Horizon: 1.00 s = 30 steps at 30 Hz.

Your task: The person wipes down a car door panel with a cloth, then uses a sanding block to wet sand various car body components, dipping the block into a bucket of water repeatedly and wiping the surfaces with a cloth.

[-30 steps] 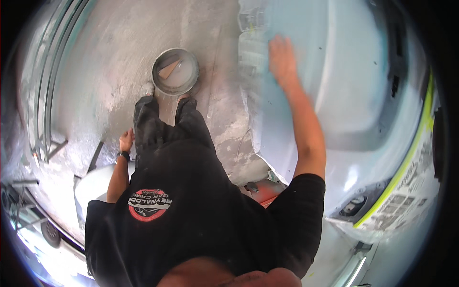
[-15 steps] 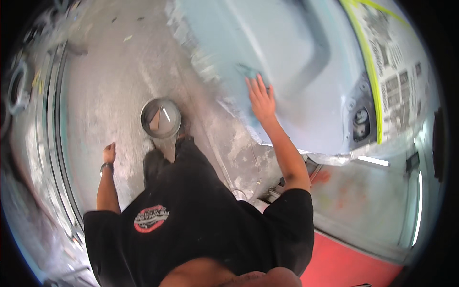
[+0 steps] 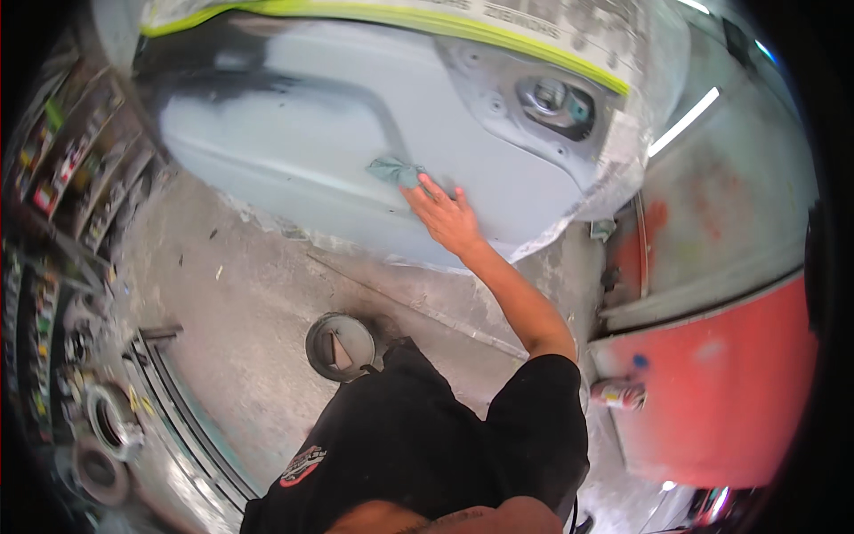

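Note:
My right hand (image 3: 447, 219) reaches forward to a grey-primed car body panel (image 3: 276, 133). Its fingers press a thin, crumpled green cloth (image 3: 391, 170) against the surface, and the cloth spreads out past the fingertips. Below a curved ridge, the cloth and hand rest on the panel's lower part. A rounded recess with a light or socket fitting (image 3: 551, 100) sits to their right. Yellow-green tape (image 3: 382, 16) borders the panel's top, with printed paper (image 3: 569, 36) beyond it. My left hand is out of the picture.
A round bucket (image 3: 311, 349) with a tan wedge-shaped piece in it stands on the concrete floor (image 3: 222, 285) by my legs. Metal rails (image 3: 191, 436) lie to the left, near loaded shelves (image 3: 84, 169). At right are a red panel (image 3: 721, 383) and a can (image 3: 620, 394).
The view has turned toward the panel, showing more of it. My right hand and the cloth are at another place on it, near the ridge. My left hand has left the view.

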{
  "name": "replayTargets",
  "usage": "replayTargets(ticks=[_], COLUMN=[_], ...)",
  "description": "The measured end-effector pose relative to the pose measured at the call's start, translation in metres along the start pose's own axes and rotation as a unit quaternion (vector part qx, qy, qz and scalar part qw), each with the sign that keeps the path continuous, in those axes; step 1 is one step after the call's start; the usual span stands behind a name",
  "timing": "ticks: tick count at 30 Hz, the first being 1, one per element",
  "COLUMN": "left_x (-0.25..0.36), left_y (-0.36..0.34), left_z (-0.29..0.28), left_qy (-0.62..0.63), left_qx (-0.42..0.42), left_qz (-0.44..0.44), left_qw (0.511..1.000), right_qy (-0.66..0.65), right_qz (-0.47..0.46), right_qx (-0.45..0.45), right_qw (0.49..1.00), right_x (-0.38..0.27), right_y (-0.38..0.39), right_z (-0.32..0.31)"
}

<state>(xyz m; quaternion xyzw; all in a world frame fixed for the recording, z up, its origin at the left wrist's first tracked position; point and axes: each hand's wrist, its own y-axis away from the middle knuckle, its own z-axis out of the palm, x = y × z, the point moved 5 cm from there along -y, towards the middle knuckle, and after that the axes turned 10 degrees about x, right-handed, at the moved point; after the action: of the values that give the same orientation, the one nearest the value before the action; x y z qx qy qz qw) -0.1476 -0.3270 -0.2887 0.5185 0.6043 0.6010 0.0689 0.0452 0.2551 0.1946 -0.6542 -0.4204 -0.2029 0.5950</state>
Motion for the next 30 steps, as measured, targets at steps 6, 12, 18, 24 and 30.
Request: replayTargets(ticks=[6, 12, 18, 24, 30], left_x=[0.039, 0.105, 0.175, 0.226, 0.187], left_y=[-0.007, -0.029, -0.050, -0.034, -0.030], left_z=[-0.050, -0.107, -0.078, 0.021, 0.056], left_qy=[-0.046, 0.012, -0.079, -0.097, -0.112], left_qx=[0.066, 0.158, 0.108, -0.021, -0.074], left_qz=[0.017, 0.053, 0.078, 0.141, 0.213], left_qw=[0.997, 0.986, 0.988, 0.985, 0.968], right_qy=[-0.160, -0.108, -0.165, -0.162, -0.112], right_qz=[0.231, 0.450, 0.381, 0.439, 0.664], right_qx=[-0.061, 0.015, 0.014, -0.034, -0.043], right_qw=[0.958, 0.886, 0.910, 0.883, 0.738], right_x=[0.050, 0.106, 0.069, 0.110, 0.109], right_y=[0.062, 0.039, -0.087, -0.023, 0.086], right_z=[0.009, 0.001, 0.013, -0.010, -0.010])
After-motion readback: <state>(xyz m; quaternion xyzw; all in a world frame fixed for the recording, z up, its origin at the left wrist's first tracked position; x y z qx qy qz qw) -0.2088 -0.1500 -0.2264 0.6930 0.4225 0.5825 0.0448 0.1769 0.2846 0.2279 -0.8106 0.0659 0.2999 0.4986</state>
